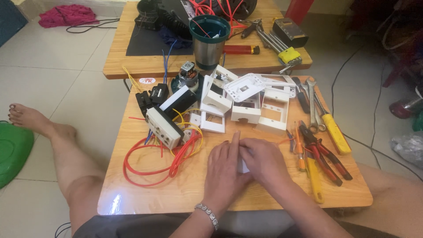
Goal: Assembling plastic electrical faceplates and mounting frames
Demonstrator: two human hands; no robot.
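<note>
Both my hands rest together on the near middle of a small wooden table [150, 194]. My left hand [225, 169], with a bracelet on the wrist, lies palm down, its fingers partly over a small white part [243, 166]. My right hand [264, 161] closes over the same white part from the right; most of the part is hidden. A coil of red wire [145, 164] lies left of my hands, tied to a white socket block [164, 128] with yellow wires.
Several white plastic switch frames [246, 99] are heaped at the table's far side. Pliers, screwdrivers and spanners [319, 141] lie along the right edge. A second table behind holds a green-rimmed metal cup [209, 42] and tools. My bare left leg [61, 150] stretches out at left.
</note>
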